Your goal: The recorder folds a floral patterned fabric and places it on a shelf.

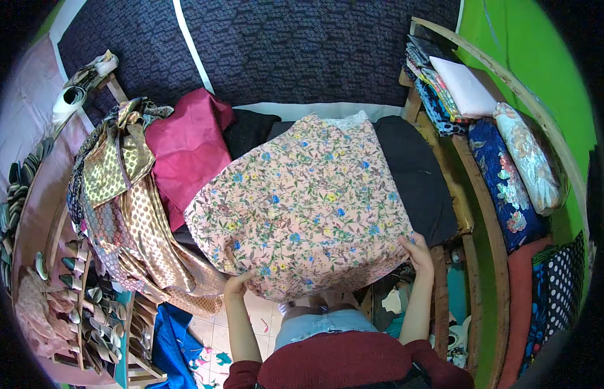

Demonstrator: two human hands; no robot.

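Observation:
A pink floral cloth [308,201] with blue and yellow flowers is spread out in front of me, its near edge sagging between my hands. At its near left corner my left hand [238,284] is closed on the edge, fingers mostly hidden beneath the cloth. My right hand [417,251] grips the near right edge, thumb on top. Under the floral cloth lies black fabric [415,175], showing on the right side. Beside it on the left are a crimson cloth [188,139] and a shiny gold dotted cloth [146,201] hanging over the near edge.
Folded fabrics [461,87] are stacked on a wooden shelf [487,194] at the right, with a navy floral cloth [503,181] alongside. Thread cones [101,324] fill a rack at the lower left. Blue cloth [175,347] and scraps lie on the tiled floor [260,318]. A dark patterned curtain [328,52] hangs behind.

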